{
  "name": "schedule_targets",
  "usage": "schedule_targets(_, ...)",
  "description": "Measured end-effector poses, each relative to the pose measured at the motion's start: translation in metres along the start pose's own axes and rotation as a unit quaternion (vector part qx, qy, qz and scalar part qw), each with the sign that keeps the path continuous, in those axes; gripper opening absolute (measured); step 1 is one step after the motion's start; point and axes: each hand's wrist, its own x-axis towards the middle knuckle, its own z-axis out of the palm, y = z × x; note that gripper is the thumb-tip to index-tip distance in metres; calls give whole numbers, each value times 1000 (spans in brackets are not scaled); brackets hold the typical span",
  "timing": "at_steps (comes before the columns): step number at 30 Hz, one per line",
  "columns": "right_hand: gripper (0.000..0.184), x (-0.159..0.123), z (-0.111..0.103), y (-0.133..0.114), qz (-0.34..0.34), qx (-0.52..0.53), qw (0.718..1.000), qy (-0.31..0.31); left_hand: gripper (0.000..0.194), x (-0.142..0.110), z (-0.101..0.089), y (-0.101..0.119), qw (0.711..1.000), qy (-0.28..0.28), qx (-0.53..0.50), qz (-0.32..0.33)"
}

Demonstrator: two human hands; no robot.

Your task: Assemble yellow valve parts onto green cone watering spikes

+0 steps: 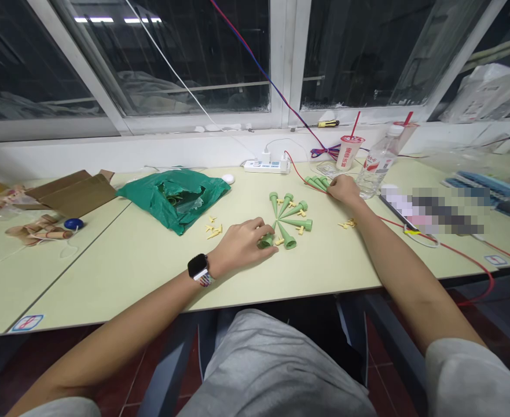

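Observation:
Several green plastic watering spikes (298, 223) lie in a fan on the table, their points meeting in the middle and small yellow valves beside their wide ends. My left hand (246, 242), with a watch on its wrist, curls its fingers around one green spike (266, 241) at the fan's near left. Farther off to the right, my right hand (344, 190) has its fingers closed at the end of a row of green spikes (317, 183); its fingertips are partly hidden. Loose yellow valves lie in one small pile (213, 229) left of the fan and another (347, 223) right of it.
A torn green bag (150, 200) lies at left, near wooden pieces (37, 230) and a cardboard box (74, 194). Behind are a power strip (267, 167), a drink cup (349, 153) and a water bottle (378, 165). A red cable (458, 253) crosses the right side.

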Motion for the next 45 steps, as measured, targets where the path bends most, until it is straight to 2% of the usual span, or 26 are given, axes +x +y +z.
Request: schedule_targets(45,26,-8,-10,-5,6,16,1000,23,31,-1,3,-6,1000,13,-4,1)
